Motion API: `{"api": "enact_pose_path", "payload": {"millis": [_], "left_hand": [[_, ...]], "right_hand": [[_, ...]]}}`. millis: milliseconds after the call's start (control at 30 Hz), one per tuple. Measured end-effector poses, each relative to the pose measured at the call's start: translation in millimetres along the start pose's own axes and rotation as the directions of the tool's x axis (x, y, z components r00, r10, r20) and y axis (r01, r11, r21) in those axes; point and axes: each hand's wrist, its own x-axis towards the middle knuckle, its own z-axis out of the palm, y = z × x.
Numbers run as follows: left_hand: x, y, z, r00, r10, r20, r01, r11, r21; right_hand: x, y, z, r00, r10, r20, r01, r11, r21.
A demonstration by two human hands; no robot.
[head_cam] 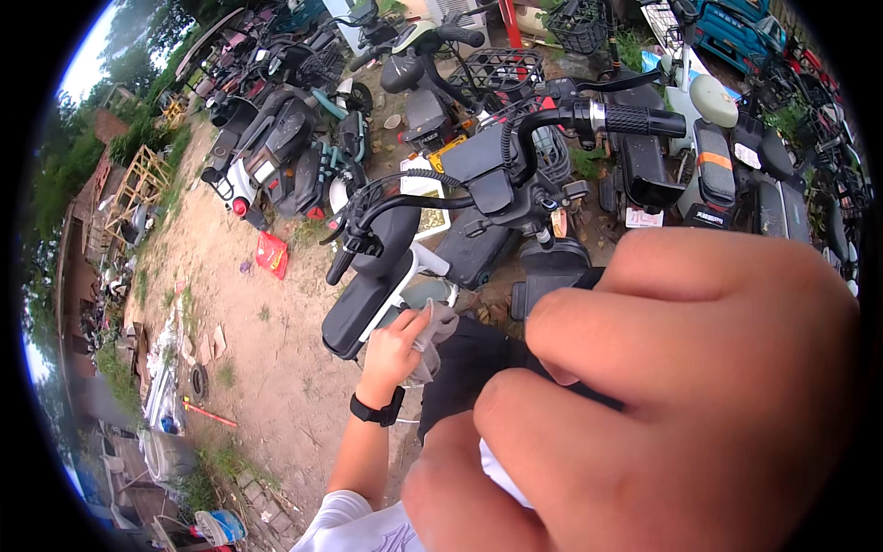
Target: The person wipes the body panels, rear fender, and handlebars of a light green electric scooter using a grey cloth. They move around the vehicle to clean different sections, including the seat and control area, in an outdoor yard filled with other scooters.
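My left hand [396,348], with a black watch on its wrist, grips a crumpled grey cloth [432,338]. It is beside the lower white frame of an electric scooter [381,303] with a long black seat or pad. Above the hand, the scooter's black handlebar [431,201] spans two grips, the right grip [645,121] being farther up. Very close to the camera, my right hand [648,386] fills the lower right with its fingers curled. Its palm side is hidden, so whether it holds anything cannot be seen.
Several parked electric scooters [276,138] stand close together ahead and to the right. A red plastic bag [272,255] lies on the sandy ground. Further left are a small tyre [199,381], a red-and-yellow stick [210,412], a blue-and-white bucket [221,528] and a wooden frame [138,186].
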Motion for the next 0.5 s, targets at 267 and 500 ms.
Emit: {"api": "enact_pose_path", "payload": {"millis": [267, 500], "left_hand": [[-7, -37, 38, 0.994, -0.053, -0.099, 0.052, 0.999, -0.017], [-13, -32, 7, 0.899, -0.368, -0.236, 0.257, 0.882, -0.395]], "right_hand": [[-5, -15, -26, 0.983, 0.032, 0.183, -0.06, 0.987, 0.148], [22, -3, 100, 0.854, 0.212, 0.475, -0.453, 0.751, 0.481]]}}
